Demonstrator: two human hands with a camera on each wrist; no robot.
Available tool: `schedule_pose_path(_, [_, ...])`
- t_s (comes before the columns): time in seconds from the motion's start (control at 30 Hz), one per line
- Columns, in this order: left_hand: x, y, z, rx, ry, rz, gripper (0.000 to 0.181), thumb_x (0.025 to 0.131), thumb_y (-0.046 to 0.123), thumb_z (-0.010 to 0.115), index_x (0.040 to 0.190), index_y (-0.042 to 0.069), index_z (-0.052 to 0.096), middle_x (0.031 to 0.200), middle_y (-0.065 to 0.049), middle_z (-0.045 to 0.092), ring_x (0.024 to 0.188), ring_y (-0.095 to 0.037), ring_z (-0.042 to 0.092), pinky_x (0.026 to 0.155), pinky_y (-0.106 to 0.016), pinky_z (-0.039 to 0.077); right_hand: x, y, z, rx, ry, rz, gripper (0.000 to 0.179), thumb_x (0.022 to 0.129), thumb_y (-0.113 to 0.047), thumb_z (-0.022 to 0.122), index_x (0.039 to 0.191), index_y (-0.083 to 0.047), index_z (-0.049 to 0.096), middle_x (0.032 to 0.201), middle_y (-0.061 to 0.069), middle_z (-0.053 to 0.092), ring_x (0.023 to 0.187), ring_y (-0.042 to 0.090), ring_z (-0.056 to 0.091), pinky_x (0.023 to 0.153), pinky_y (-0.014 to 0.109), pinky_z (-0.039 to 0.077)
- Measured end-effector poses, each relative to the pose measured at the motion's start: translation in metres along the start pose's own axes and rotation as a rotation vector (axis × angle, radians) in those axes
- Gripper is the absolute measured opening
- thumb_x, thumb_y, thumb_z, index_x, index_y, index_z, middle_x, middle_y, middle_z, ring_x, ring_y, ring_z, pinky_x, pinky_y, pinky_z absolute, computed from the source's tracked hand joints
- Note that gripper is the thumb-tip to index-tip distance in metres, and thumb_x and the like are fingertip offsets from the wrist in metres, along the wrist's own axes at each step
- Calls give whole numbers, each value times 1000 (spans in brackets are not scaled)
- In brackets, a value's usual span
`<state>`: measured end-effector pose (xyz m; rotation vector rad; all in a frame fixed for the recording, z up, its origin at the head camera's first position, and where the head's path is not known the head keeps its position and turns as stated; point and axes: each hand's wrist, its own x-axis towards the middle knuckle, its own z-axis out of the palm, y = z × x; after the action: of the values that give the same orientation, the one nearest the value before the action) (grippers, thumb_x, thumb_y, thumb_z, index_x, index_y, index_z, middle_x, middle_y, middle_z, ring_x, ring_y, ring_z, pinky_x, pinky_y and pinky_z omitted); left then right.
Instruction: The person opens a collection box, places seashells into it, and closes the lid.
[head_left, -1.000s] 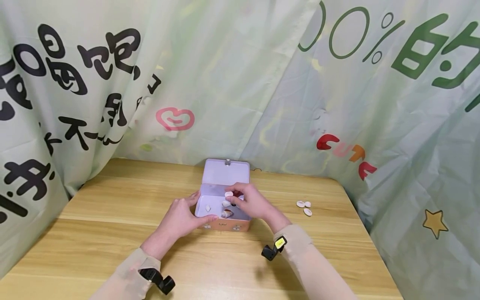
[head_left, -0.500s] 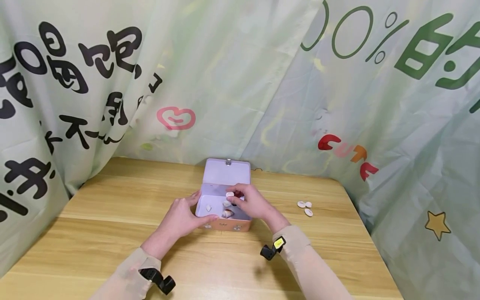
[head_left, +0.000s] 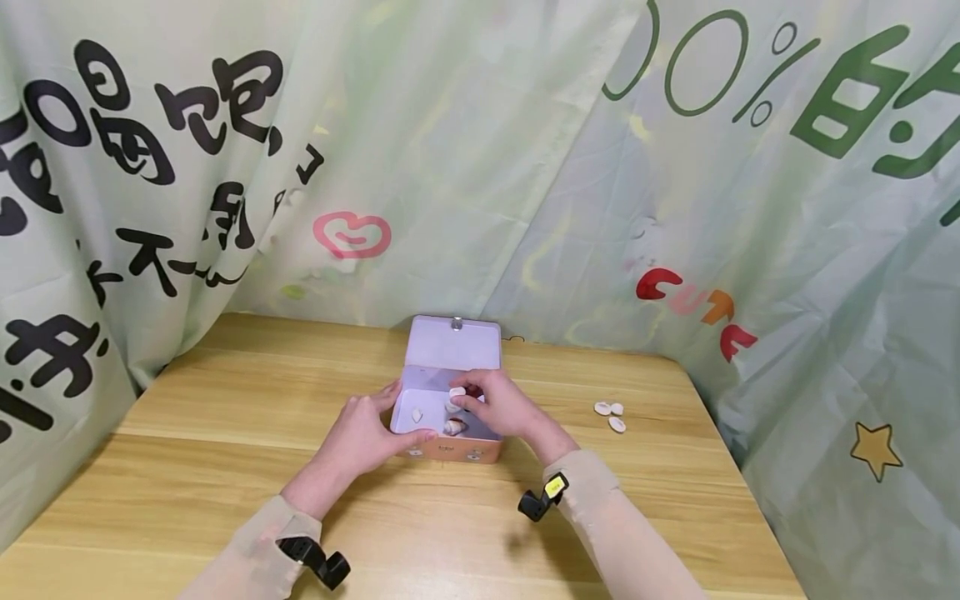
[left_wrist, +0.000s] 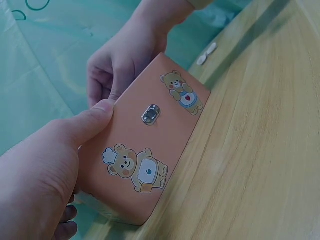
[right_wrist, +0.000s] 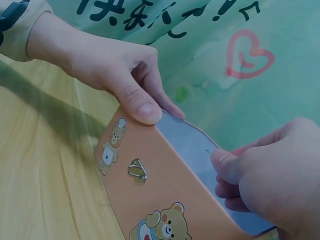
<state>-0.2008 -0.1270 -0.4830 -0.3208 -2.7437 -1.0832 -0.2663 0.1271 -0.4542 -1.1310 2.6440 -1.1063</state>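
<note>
Right hand (head_left: 500, 403) has dipped slightly, pinching a white shell (head_left: 457, 392); left hand (head_left: 366, 432) grips the box (head_left: 444, 455).

Wooden table (head_left: 225, 442), pale yellow-brown, grain running mostly side to side; far right corner rounded. Standing on it toward the back, about mid-width: an orange box (head_left: 446, 451), lilac inside, lid (head_left: 452, 343) raised at far side. Well apart, right of it: three small white shells (head_left: 617, 425), two close together, one slightly nearer the front.
</note>
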Motion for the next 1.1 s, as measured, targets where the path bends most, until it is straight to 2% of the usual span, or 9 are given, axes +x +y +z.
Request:
schedule_pose_path(0.03, [0,0,0,-6,-3,0,114,70,74,87,144,-7,57,147,-24,55,77,-31,68,52,-33,40,0,0,0,-4,-5,1,22,102,-7,71,120,6,74,103,5,74,90,14,65,84,31,56])
schedule_pose_path(0.1, [0,0,0,0,2,4,115,69,77,86,144,-6,58,146,-23,56,80,-30,69,54,-31,42,1,0,0,-9,-11,4,23,102,-8,71,120,6,74,102,5,73,89,14,64,84,31,56])
schedule_pose_path(0.2, [0,0,-1,-12,1,8,116,69,77,86,144,-6,58,146,-24,56,67,-23,62,51,-32,40,1,-1,0,-17,-14,-4,22,102,-7,72,119,6,74,101,4,73,88,13,63,83,30,55])
schedule_pose_path(0.27, [0,0,-1,-12,2,11,116,69,77,86,144,-6,58,146,-25,56,60,-18,54,50,-30,39,1,-2,-1,-25,-16,-11,20,102,-6,72,118,6,74,98,3,72,86,13,62,81,30,55])
schedule_pose_path(0.33, [0,0,-1,-21,-4,10,116,69,76,86,145,-6,57,146,-26,55,52,-14,40,47,-31,35,1,-3,-1,-31,-24,-10,20,102,-6,72,117,5,75,97,3,72,85,12,62,81,30,55])
schedule_pose_path(0.43, [0,0,-1,-17,-5,11,117,69,78,85,145,-6,57,146,-26,55,53,-12,36,47,-31,35,1,-4,-1,-39,-37,0,20,102,-6,72,118,5,75,98,2,72,86,12,62,82,30,55])
schedule_pose_path(0.6, [-1,0,-1,-19,-12,6,120,68,82,82,146,-6,56,147,-25,54,54,-13,43,49,-32,38,1,-5,1,-53,-50,7,21,102,-6,71,120,6,73,106,8,74,92,17,66,88,35,57])
schedule_pose_path(0.8, [-1,1,-1,-17,-11,9,119,68,81,83,146,-6,56,147,-25,54,50,-10,38,47,-31,37,0,-4,0,-23,-47,20,26,103,-2,69,126,9,70,119,21,73,104,27,71,95,40,57])
schedule_pose_path(1.1, [0,-1,0,-7,-4,13,116,69,77,86,145,-6,57,147,-25,55,57,-15,53,48,-31,37,-3,-5,-5,48,-15,47,27,103,-4,69,128,8,69,118,17,73,105,24,70,93,38,57])
